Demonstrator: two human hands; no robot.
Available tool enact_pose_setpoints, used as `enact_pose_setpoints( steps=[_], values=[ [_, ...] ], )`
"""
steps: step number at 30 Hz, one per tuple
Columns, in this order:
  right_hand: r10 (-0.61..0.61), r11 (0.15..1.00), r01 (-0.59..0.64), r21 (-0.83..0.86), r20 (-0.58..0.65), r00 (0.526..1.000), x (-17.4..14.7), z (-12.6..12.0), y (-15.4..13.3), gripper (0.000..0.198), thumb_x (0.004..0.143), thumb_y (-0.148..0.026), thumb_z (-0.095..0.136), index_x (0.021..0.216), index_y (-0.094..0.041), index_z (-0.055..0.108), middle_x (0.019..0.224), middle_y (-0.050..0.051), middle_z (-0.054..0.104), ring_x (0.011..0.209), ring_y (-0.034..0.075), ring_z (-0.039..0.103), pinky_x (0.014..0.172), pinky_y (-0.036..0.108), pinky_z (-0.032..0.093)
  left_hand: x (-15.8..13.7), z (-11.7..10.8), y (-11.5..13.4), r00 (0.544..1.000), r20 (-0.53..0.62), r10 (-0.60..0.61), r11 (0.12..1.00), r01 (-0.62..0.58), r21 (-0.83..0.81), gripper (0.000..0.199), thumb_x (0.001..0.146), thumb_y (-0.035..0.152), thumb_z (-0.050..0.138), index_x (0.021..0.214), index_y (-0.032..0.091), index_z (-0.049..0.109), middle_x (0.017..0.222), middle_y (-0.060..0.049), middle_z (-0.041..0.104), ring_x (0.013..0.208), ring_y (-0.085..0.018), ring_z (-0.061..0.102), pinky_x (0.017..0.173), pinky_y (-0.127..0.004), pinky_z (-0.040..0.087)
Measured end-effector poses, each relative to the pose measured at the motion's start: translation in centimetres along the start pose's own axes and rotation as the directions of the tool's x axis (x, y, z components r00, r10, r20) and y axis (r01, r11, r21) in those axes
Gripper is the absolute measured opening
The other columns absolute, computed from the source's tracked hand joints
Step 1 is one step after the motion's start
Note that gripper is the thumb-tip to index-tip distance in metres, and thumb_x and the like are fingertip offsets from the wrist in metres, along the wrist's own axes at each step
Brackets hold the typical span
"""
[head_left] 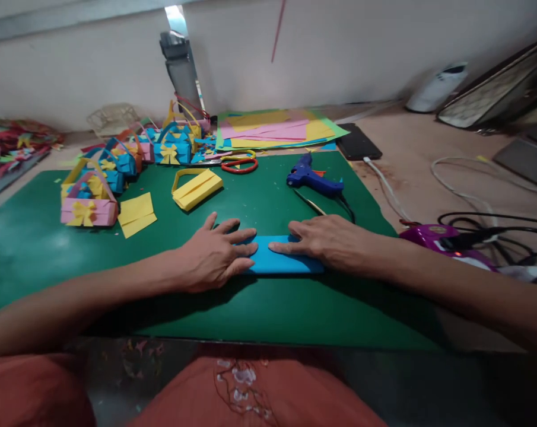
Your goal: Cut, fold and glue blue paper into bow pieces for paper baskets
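Observation:
A folded strip of blue paper (268, 260) lies flat on the green mat (250, 314) in front of me. My left hand (219, 252) rests on its left end, palm down with the fingers spread. On the right part, my right hand (326, 243) presses down with its index finger stretched out and the other fingers curled; nothing shows inside it. Beyond my hands sits a yellow paper basket (197, 188) tipped on its side. A blue glue gun (315, 177) lies behind my right hand, beside a thin pointed stick (310, 203).
Several finished paper baskets (90, 210) with bows stand at the left, near a yellow paper square (137, 214). Scissors (239, 161) lie by a stack of coloured sheets (272, 127). A phone (358, 142), a purple power strip (446, 240) and cables occupy the right.

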State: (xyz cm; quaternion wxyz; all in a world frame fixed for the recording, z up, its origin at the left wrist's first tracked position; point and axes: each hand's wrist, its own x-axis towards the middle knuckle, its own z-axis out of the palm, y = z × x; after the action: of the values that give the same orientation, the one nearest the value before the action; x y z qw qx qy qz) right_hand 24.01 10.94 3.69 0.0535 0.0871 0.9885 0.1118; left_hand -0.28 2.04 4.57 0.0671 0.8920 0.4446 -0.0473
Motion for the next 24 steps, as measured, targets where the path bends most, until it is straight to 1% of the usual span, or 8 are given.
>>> enact_pose_setpoints(
  steps=[2,4,8,12,14,17,20,24],
  values=[
    [0.003,1.0,-0.003,0.011,0.019,1.0,0.3,-0.5,-0.1,0.049,0.089,-0.01,0.038,0.129,-0.035,0.048,0.081,0.003,0.054,0.059,0.013,0.043,0.052,0.028,0.02,0.8,-0.6,-0.2,0.999,-0.031,0.029,0.999,-0.028,0.037,0.038,0.096,0.035,0.032,0.108,0.021,0.065,0.125,-0.009,0.057,0.115,-0.03,0.049,0.094,-0.053,0.039],
    [0.024,0.999,-0.025,0.036,0.053,0.998,0.7,-1.3,-0.3,0.045,0.09,-0.012,0.038,0.126,-0.035,0.052,0.079,0.003,0.053,0.058,0.013,0.042,0.052,0.029,0.019,1.6,-0.6,-0.2,0.998,-0.057,-0.02,0.997,0.024,0.068,0.037,0.094,0.035,0.038,0.093,0.017,0.07,0.104,-0.013,0.063,0.1,-0.027,0.055,0.083,-0.042,0.046],
    [0.117,0.988,-0.134,0.083,0.183,0.976,1.8,-3.5,-1.1,0.04,0.086,-0.01,0.045,0.115,-0.032,0.061,0.082,0.004,0.056,0.063,0.014,0.045,0.051,0.028,0.02,2.4,0.6,0.4,0.99,-0.085,-0.114,0.993,0.114,-0.004,0.03,0.091,0.024,0.041,0.09,0.011,0.068,0.088,-0.011,0.062,0.075,-0.018,0.058,0.067,-0.03,0.048],
    [0.148,0.975,-0.186,0.121,0.269,0.952,2.9,-5.2,-2.7,0.019,0.089,-0.024,0.049,0.093,-0.021,0.067,0.083,0.005,0.057,0.067,0.014,0.05,0.052,0.026,0.025,1.3,1.7,1.1,0.975,-0.183,-0.123,0.992,0.123,-0.016,0.034,0.093,0.025,0.037,0.085,0.012,0.068,0.091,-0.012,0.061,0.086,-0.021,0.057,0.076,-0.034,0.048],
    [0.202,0.964,-0.239,0.118,0.258,0.945,3.1,-5.2,-4.0,0.028,0.09,-0.039,0.049,0.09,-0.017,0.068,0.088,0.008,0.059,0.075,0.016,0.054,0.055,0.026,0.029,0.2,1.9,1.6,0.977,-0.186,-0.102,0.995,0.102,-0.008,0.039,0.095,0.03,0.032,0.088,0.014,0.067,0.093,-0.011,0.061,0.089,-0.022,0.055,0.08,-0.037,0.048],
    [0.299,0.951,-0.307,0.027,0.154,0.942,2.9,-4.3,-6.3,0.047,0.086,-0.053,0.048,0.096,-0.011,0.066,0.094,0.014,0.061,0.087,0.024,0.057,0.059,0.028,0.036,-1.3,2.5,2.8,0.977,-0.196,-0.079,0.995,0.089,0.041,0.042,0.095,0.039,0.029,0.108,0.013,0.059,0.108,-0.014,0.057,0.097,-0.026,0.052,0.079,-0.041,0.049],
    [0.351,0.936,-0.353,0.014,0.06,0.934,2.1,-2.7,-8.4,0.053,0.085,-0.054,0.048,0.109,-0.009,0.061,0.096,0.017,0.063,0.087,0.028,0.059,0.064,0.034,0.043,-2.2,3.2,3.8,0.977,-0.209,-0.052,0.994,0.071,0.087,0.053,0.094,0.049,0.028,0.126,0.011,0.045,0.12,-0.019,0.05,0.107,-0.03,0.048,0.081,-0.044,0.05],
    [0.395,0.918,-0.396,-0.013,-0.047,0.918,1.3,-1.2,-9.9,0.057,0.087,-0.053,0.045,0.122,-0.009,0.055,0.112,0.024,0.061,0.102,0.034,0.058,0.082,0.048,0.044,-2.4,3.8,4.5,0.976,-0.208,-0.061,0.988,0.089,0.125,0.064,0.091,0.058,0.025,0.135,0.013,0.036,0.126,-0.023,0.046,0.115,-0.035,0.044,0.085,-0.049,0.048]
  ],
)
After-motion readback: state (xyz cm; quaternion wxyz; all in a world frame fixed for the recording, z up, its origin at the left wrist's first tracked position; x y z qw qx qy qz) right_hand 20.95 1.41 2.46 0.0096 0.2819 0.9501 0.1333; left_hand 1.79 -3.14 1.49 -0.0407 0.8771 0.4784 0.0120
